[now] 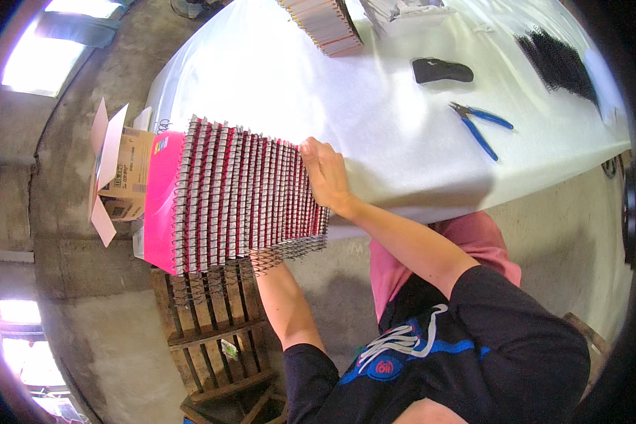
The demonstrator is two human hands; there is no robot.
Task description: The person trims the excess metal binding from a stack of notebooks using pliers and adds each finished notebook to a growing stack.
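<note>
A thick row of spiral-bound notebooks (251, 187) stands at the left end of the table, with a bright pink cover (164, 205) facing left. Dark wire coils (290, 253) stick out past its near edge. My right hand (325, 174) is closed on the right end of the row, fingers bent over the top corner. My left forearm (284, 293) reaches up to the near side of the notebooks; they hide the left hand and its fingers.
The table has a white plastic sheet (396, 134). On it lie blue-handled cutters (482, 127), a small black object (442, 71), a bundle of black coils (558, 63) and another bound stack (324, 25). An open cardboard box (131, 166) sits left; a wooden slatted frame (215, 336) stands below.
</note>
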